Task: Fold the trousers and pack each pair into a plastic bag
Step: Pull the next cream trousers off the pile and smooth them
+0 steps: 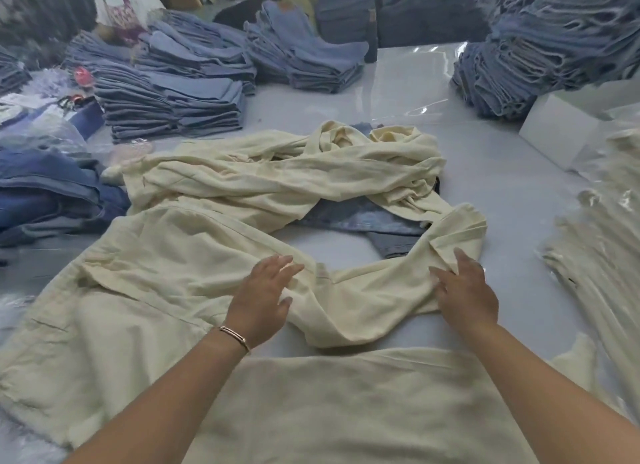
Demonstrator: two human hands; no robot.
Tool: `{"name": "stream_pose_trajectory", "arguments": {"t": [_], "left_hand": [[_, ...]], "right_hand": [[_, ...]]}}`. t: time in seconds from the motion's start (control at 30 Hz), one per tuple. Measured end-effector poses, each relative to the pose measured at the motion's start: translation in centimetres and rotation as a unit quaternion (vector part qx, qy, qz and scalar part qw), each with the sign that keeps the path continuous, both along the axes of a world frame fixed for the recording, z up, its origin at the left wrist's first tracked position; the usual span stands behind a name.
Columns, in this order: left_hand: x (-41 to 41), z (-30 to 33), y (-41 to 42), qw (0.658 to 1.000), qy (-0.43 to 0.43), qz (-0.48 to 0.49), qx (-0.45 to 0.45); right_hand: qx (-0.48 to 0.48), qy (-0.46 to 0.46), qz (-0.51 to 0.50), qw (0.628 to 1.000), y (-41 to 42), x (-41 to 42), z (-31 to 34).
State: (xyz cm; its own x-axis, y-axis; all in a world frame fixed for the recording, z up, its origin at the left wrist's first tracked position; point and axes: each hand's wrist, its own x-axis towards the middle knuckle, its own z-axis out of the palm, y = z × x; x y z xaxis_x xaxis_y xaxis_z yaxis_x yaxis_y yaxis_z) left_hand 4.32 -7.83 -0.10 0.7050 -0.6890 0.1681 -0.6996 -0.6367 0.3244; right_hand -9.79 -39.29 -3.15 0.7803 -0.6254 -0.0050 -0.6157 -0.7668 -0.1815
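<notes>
My left hand lies flat with fingers spread on the cream trousers, and my right hand presses flat on the twisted leg beside it, neither gripping. I'd sweep both outward across the table, untwisting that leg before folding.
</notes>
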Motion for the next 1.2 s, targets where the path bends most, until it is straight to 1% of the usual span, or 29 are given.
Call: {"name": "stream_pose_trajectory", "arguments": {"t": [0.07, 0.1, 0.13, 0.17, 0.23, 0.27, 0.3, 0.33, 0.37, 0.4, 0.43, 0.47, 0.5, 0.53, 0.6, 0.67, 0.7, 0.8, 0.83, 0.9, 0.97, 1.03, 1.07, 1.13, 1.2], "left_hand": [[2.6, -0.1, -2.2, 1.0, -0.01, -0.018, -0.021], [3.8, -0.2, -3.2, 1.0, 0.005, -0.023, -0.019], [4.9, -0.3, -4.2, 0.999, 0.027, -0.032, 0.005], [5.7, -0.4, -5.1, 0.996, 0.046, -0.046, 0.059], [6.9, -0.8, -7.0, 0.977, 0.085, -0.069, 0.181], [7.3, -1.0, -7.8, 0.968, 0.094, -0.076, 0.22], [7.6, -1.1, -8.5, 0.963, 0.087, -0.078, 0.244], [7.9, -1.2, -9.1, 0.964, 0.065, -0.074, 0.246], [8.3, -1.2, -9.6, 0.971, 0.037, -0.058, 0.228], [8.8, -1.2, -9.9, 0.982, 0.007, -0.025, 0.187], [9.4, -1.2, -10.2, 0.99, -0.015, 0.028, 0.134], [9.8, -1.1, -10.4, 0.992, -0.023, 0.089, 0.086], [10.2, -1.1, -10.7, 0.988, -0.02, 0.143, 0.056], [10.4, -1.2, -10.9, 0.983, -0.012, 0.176, 0.042], [10.3, -1.7, -11.4, 0.982, 0.003, 0.188, 0.013], [9.7, -2.0, -11.4, 0.988, 0.012, 0.153, -0.031], [9.3, -2.2, -11.1, 0.991, 0.009, 0.126, -0.05], [8.0, -2.1, -8.9, 0.989, -0.054, 0.073, -0.115], [7.5, -1.9, -7.7, 0.985, -0.061, 0.076, -0.14], [6.3, -1.8, -4.8, 0.982, -0.047, 0.095, -0.154], [5.0, -2.5, -1.6, 0.985, -0.04, 0.112, -0.122], [3.6, -3.6, 1.3, 0.988, -0.036, 0.125, -0.079], [2.8, -4.2, 2.5, 0.99, -0.028, 0.13, -0.055], [1.5, -5.3, 4.2, 0.99, -0.011, 0.14, -0.011], [0.9, -5.3, 5.3, 0.987, -0.003, 0.156, 0.021]], "right_hand": [[-0.047, 0.07, -0.031, 0.996, -1.4, 1.1, -0.3], [-0.045, 0.081, -0.049, 0.994, -1.9, 1.4, -0.4], [-0.032, 0.072, -0.067, 0.995, -2.5, 1.6, -0.5], [-0.008, 0.037, -0.089, 0.995, -3.0, 1.7, -0.7], [0.062, -0.087, -0.147, 0.983, -4.0, 1.2, -0.9], [0.105, -0.154, -0.187, 0.964, -4.5, 0.7, -0.8], [0.145, -0.217, -0.231, 0.937, -4.9, 0.0, -0.6], [0.177, -0.267, -0.272, 0.907, -5.3, -0.9, -0.4], [0.197, -0.294, -0.303, 0.885, -5.4, -1.9, -0.3], [0.203, -0.298, -0.32, 0.876, -5.4, -2.9, -0.3], [0.2, -0.285, -0.328, 0.878, -5.3, -3.9, -0.4], [0.191, -0.264, -0.335, 0.884, -5.0, -4.9, -0.6], [0.18, -0.243, -0.344, 0.889, -4.8, -5.7, -0.8], [0.167, -0.227, -0.351, 0.893, -4.4, -6.3, -0.8], [0.139, -0.216, -0.357, 0.898, -3.9, -7.1, -0.4], [0.115, -0.203, -0.362, 0.903, -3.3, -7.6, 0.1], [0.091, -0.186, -0.357, 0.911, -2.8, -7.8, 0.2], [-0.032, -0.117, -0.31, 0.943, -1.3, -8.1, 0.1], [-0.065, -0.115, -0.286, 0.949, -0.9, -8.0, 0.1], [-0.103, -0.153, -0.211, 0.96, 0.2, -7.3, 0.0], [-0.086, -0.211, -0.09, 0.97, 1.7, -6.2, -0.3], [-0.015, -0.254, 0.065, 0.965, 3.9, -4.9, -0.7], [0.023, -0.248, 0.129, 0.96, 5.2, -4.3, -0.9], [0.076, -0.195, 0.22, 0.953, 7.3, -3.4, -1.4], [0.077, -0.143, 0.246, 0.956, 8.2, -2.9, -2.0]]}}
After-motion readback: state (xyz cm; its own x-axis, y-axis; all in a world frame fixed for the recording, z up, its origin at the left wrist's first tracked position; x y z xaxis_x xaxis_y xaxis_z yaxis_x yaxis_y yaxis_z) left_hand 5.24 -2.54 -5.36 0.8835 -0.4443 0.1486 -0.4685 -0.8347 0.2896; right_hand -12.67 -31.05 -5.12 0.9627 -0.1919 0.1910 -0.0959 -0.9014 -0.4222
